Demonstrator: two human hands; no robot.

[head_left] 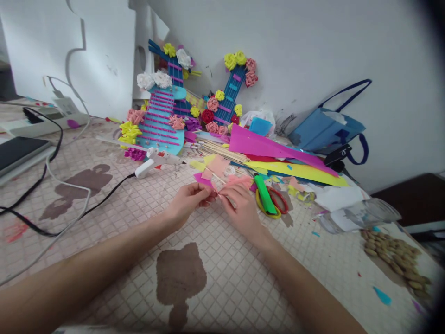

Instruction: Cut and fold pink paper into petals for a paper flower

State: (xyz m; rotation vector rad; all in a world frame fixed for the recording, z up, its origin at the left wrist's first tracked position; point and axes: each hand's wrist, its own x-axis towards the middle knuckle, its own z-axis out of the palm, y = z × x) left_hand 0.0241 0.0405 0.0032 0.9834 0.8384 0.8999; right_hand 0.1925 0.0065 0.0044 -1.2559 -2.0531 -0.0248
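Observation:
My left hand (194, 199) and my right hand (241, 206) meet over the middle of the table, fingertips pinched together. Between them shows a small pink piece (215, 189), mostly hidden by the fingers. Just behind the left fingers is a magenta paper scrap (201, 179). Salmon-pink paper (216, 166) lies beyond the fingertips, with a thin wooden stick close by. Right of my right hand are a green-handled tool (266, 195) and scissors (281, 202) with red and yellow handles. A white glue gun (153, 162) rests to the left.
Paper-flower-decorated blue shapes (160, 116) lean at the back. Wooden sticks (222, 150) and magenta sheets (274, 148) lie before them. Cables (104, 199) cross the left. At right are a blue bag (323, 127), a clear cup (365, 215) and a pile of nuts (392, 255).

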